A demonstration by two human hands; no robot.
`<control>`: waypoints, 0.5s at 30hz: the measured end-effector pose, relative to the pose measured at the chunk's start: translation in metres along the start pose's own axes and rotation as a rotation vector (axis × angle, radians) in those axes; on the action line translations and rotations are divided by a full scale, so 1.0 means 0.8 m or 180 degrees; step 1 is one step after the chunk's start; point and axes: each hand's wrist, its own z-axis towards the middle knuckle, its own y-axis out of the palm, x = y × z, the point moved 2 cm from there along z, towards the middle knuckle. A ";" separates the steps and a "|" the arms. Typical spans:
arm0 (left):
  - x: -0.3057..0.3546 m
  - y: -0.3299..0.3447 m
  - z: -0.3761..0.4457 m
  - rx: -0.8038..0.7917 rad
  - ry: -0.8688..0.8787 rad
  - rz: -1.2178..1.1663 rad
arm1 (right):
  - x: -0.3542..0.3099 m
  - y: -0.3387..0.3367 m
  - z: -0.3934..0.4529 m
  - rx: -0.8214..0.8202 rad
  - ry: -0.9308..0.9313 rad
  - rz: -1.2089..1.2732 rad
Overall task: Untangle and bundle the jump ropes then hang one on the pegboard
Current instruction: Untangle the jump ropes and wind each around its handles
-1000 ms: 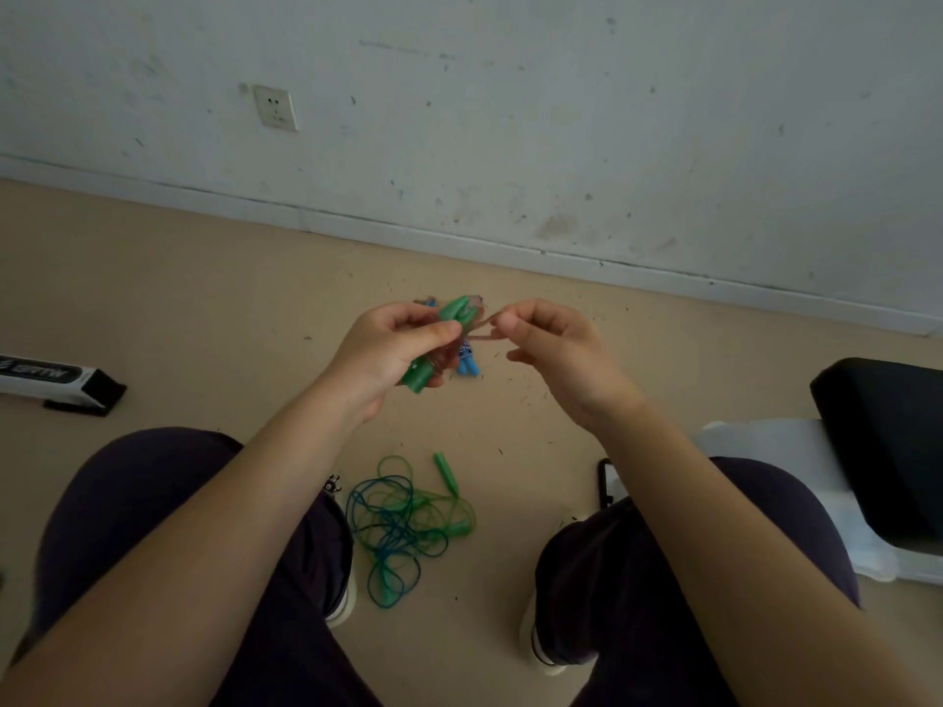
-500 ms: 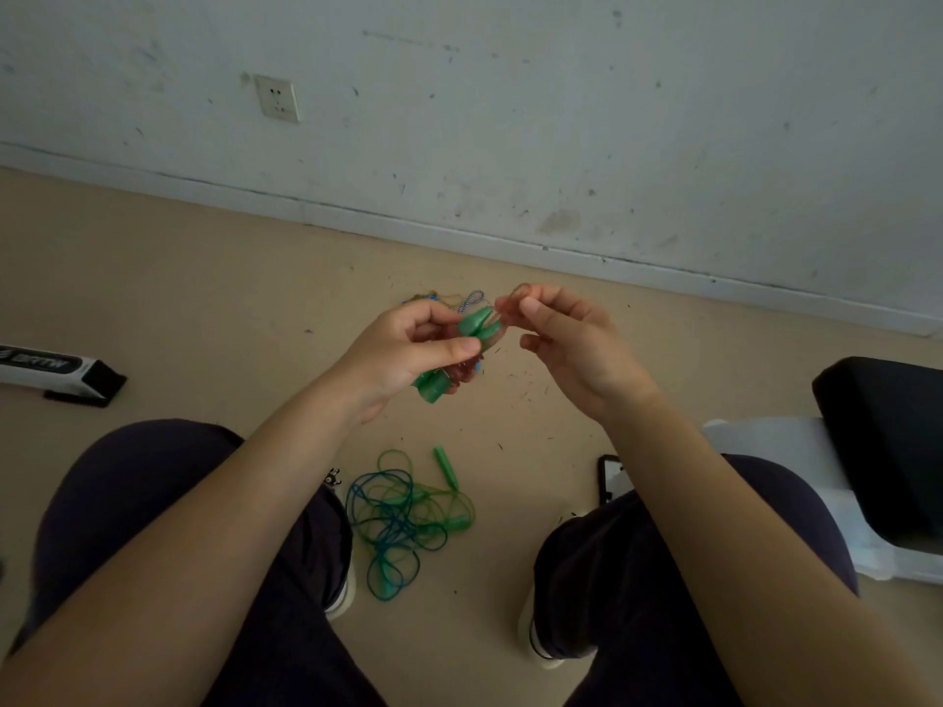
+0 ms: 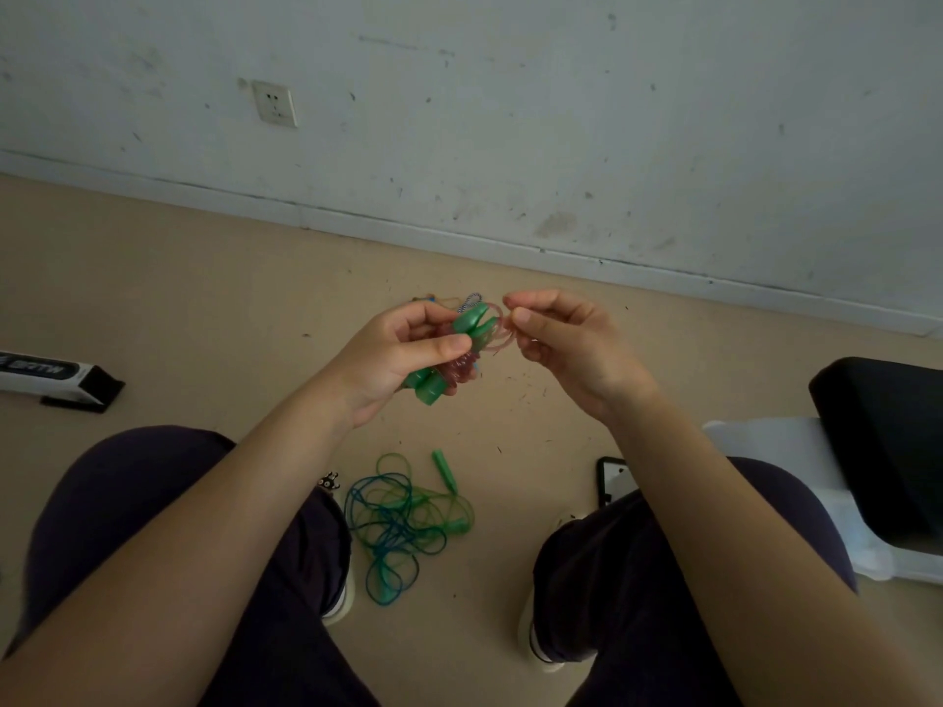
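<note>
Bundling in progress: a pair of green plastic jump-rope handles (image 3: 449, 357) is clasped in the curled left hand (image 3: 395, 357), apparently steadying the coil, while a translucent pink cord loop (image 3: 497, 334) is pinched by the right hand (image 3: 566, 344) at 3 o'clock. A tangled green-and-blue rope (image 3: 403, 523) lies on the floor at 6 o'clock.

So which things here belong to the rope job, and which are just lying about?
Job: green handles gripped by left hand; pinkish cord pinched by right hand; tangled green and blue ropes.
Lying about: white box; black cushion; wall socket.
</note>
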 end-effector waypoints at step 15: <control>0.001 0.002 -0.004 -0.0197 0.0013 0.0017 | -0.001 -0.001 -0.003 -0.0187 -0.0140 -0.0289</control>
